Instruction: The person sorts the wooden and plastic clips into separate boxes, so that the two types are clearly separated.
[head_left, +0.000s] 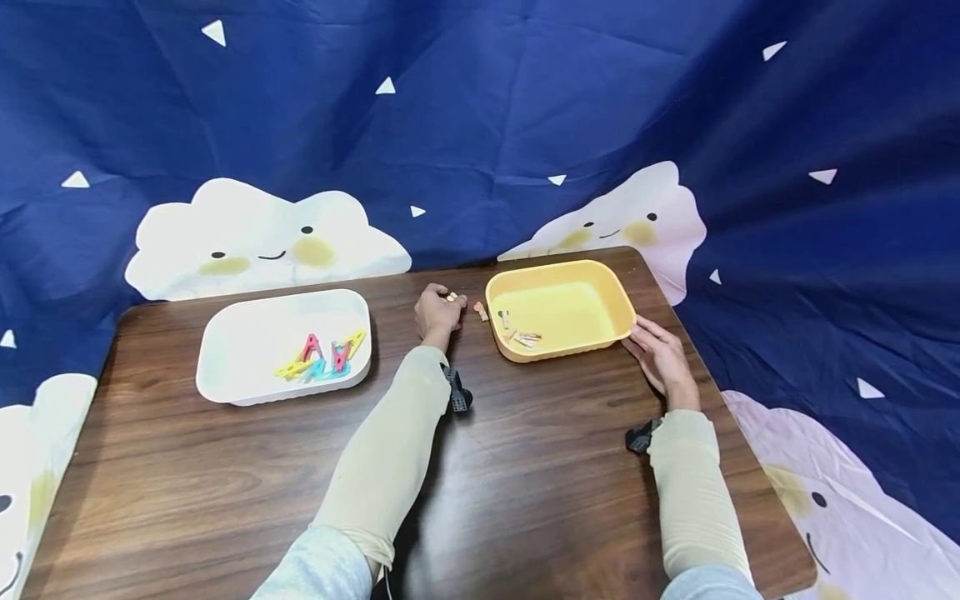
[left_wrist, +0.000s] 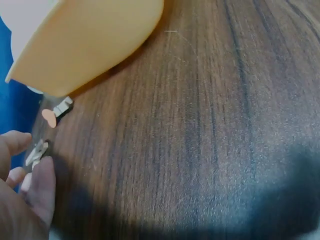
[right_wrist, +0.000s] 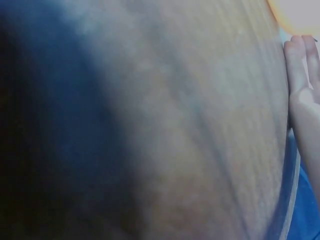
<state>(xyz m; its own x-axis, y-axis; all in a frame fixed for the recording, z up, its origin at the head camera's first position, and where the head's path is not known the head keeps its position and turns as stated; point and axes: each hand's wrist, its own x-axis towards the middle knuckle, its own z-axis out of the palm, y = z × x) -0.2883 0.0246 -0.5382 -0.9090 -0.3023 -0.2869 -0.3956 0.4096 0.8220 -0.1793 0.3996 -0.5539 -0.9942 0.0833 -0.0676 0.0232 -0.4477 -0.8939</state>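
Note:
In the head view my left hand (head_left: 438,312) is at the table's far side, between two basins. Its thumb and fingers stand around a small pale clip (left_wrist: 37,153), fingertips right at it. Another small clip with an orange round end (left_wrist: 55,112) lies beside the yellow basin (head_left: 567,346). Several small clips (head_left: 525,339) lie inside that basin, toward its near left corner. My right hand (head_left: 660,357) touches the basin's right near corner with its fingertips, fingers fairly straight; the right wrist view shows them against the basin's edge (right_wrist: 300,17).
A white basin (head_left: 247,354) stands on the left of the wooden table (head_left: 525,467), holding several coloured plastic clothespins (head_left: 322,358). Behind the table hangs a blue curtain (head_left: 465,125) with clouds. The table's right edge runs close beside my right hand.

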